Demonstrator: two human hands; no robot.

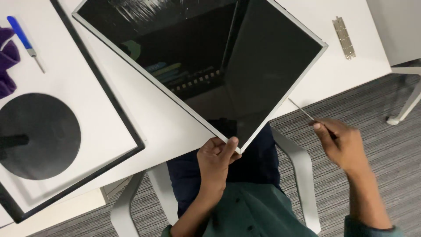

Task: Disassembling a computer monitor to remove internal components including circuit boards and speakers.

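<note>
A large black display panel (210, 57) with a thin silver rim lies diagonally on the white table, one corner sticking out past the table edge toward me. My left hand (215, 160) grips that near corner, thumb on the glass. My right hand (343, 142) hovers to the right of the panel, above the carpet, pinching a thin metal tool (301, 109) whose tip points up-left toward the panel's right edge without touching it.
A white board with a black frame (115, 104) lies at the left, bearing a round black disc (39, 136). A blue-handled screwdriver (24, 39) and purple cloth (8, 59) sit far left. A metal hinge strip (344, 37) lies far right. Grey chair arms (302, 175) flank my lap.
</note>
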